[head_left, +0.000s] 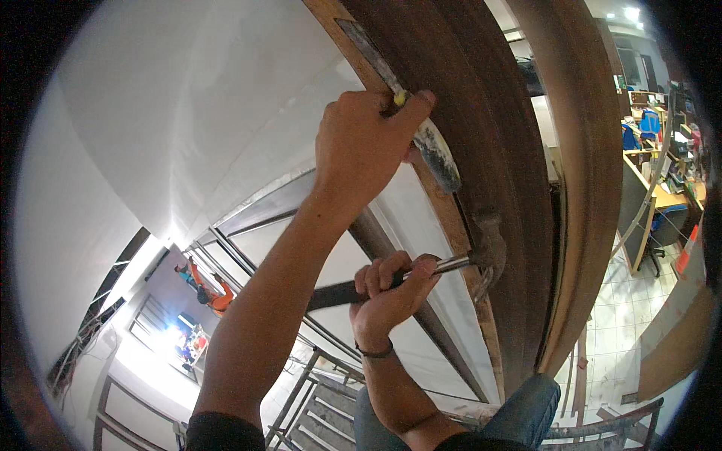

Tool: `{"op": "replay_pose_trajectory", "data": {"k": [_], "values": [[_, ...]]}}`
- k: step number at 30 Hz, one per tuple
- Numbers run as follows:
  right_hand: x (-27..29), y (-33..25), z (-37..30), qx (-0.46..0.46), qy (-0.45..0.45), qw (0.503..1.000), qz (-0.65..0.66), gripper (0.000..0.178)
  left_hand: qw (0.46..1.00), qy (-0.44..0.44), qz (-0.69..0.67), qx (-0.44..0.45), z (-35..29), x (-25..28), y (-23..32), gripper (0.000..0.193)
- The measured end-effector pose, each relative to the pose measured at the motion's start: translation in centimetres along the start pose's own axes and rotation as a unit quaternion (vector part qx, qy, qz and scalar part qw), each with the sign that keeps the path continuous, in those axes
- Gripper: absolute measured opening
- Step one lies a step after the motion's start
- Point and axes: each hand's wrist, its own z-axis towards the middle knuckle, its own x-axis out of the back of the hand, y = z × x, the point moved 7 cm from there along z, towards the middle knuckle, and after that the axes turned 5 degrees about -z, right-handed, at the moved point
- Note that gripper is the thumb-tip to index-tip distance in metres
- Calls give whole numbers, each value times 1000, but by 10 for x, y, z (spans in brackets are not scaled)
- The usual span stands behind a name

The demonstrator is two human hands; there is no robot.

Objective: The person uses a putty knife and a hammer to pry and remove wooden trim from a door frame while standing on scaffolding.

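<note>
In the upper middle of the frame, your left hand (361, 139) gripped a flat, steel-bladed chisel (386, 75) with a worn, pale-and-dark handle; its blade jutted up and left of your thumb, along the dark brown wooden panel (474, 105), its butt down and right. At lower centre, your right hand's (392, 293) fingers were wrapped around a black-gripped steel claw hammer (455, 263), head to their right.
</note>
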Motion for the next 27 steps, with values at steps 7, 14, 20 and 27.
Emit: {"op": "replay_pose_trajectory", "data": {"k": [7, 14, 20, 27], "values": [[1, 4, 2, -19, 33, 999, 17, 43, 1000, -5, -7, -5, 1, 1, -4, 51], [-5, -3, 5, 30, 0, 998, -58, 43, 1000, -1, 20, -12, 6, 2, -4, 52], [-8, -6, 7, 21, -17, 997, -66, 39, 999, 12, 28, -23, 9, 5, 0, 54], [-20, -12, 12, 22, -30, 997, -63, 49, 998, 22, 54, -40, 11, 8, 2, 54]]}}
